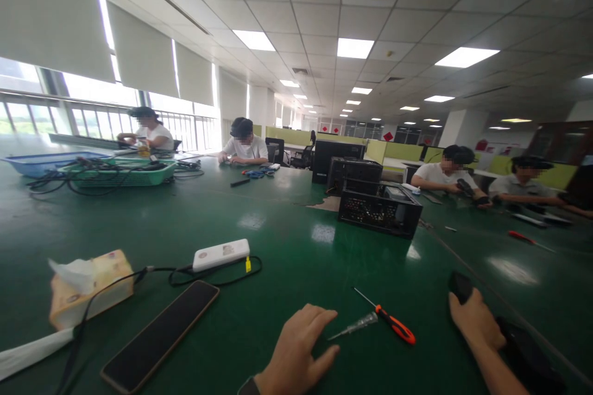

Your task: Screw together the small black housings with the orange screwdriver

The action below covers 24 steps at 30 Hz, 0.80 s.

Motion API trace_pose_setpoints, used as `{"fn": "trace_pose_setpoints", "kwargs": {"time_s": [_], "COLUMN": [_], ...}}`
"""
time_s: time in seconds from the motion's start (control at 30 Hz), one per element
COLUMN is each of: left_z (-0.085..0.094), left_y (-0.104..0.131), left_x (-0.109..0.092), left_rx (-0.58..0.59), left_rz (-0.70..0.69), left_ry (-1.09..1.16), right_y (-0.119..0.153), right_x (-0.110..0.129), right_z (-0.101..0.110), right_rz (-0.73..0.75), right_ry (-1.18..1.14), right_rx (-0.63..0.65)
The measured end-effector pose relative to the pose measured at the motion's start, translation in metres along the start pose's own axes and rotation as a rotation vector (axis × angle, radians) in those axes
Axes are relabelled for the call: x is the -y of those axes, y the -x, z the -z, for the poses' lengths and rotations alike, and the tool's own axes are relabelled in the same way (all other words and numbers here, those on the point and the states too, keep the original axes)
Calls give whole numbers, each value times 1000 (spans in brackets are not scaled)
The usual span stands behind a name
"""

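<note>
My left hand [300, 345] is held low over the green table with thumb and fingers apart and nothing between them. Just right of its fingertips lies a clear-handled screwdriver [356, 325], touching or close to a screwdriver with an orange and black handle [393, 323]. On the right, my right hand [477, 324] is closed around a small black object [460, 287]; its kind is not clear. A larger dark object [530, 355] lies beside my right wrist, partly hidden by the forearm.
A phone [162, 333], a tissue pack [92, 287] and a white power bank-like box [221, 255] with a black cable lie left. Opened black computer cases [380, 210] stand mid-table. Baskets of cables [120, 174] sit far left. Several people work around the table.
</note>
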State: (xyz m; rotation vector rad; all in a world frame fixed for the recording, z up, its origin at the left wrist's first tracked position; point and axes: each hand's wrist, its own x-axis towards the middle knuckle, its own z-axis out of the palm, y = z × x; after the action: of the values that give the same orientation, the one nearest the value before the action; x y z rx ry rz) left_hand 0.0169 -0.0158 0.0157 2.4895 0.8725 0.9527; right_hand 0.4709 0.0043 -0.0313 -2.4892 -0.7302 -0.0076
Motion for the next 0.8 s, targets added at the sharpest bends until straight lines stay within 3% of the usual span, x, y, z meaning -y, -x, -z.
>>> {"fn": "trace_pose_setpoints", "kwargs": {"time_s": [0.13, 0.23, 0.3, 0.4, 0.5, 0.63, 0.8], "left_z": [-2, -3, -3, -2, -1, 1, 0], "left_y": [-1, -1, 0, 0, 1, 0, -4], "left_x": [2, 4, 4, 5, 7, 7, 0], "left_rx": [16, 19, 7, -34, -42, 66, 182], "left_rz": [8, -3, -3, 9, -3, -31, 12], "left_ry": [6, 6, 1, -6, -14, 12, 2], "right_y": [24, 71, 113, 176, 221, 239, 227], "right_x": [2, 18, 33, 52, 61, 62, 60], "right_z": [9, 13, 13, 11, 11, 20, 27], "right_rz": [99, 282, 481, 849, 1133, 1175, 1158], "right_ry": [-109, -263, -389, -470, -475, -463, -511], "right_rx": [-34, -52, -19, 175, 401, 545, 529]}}
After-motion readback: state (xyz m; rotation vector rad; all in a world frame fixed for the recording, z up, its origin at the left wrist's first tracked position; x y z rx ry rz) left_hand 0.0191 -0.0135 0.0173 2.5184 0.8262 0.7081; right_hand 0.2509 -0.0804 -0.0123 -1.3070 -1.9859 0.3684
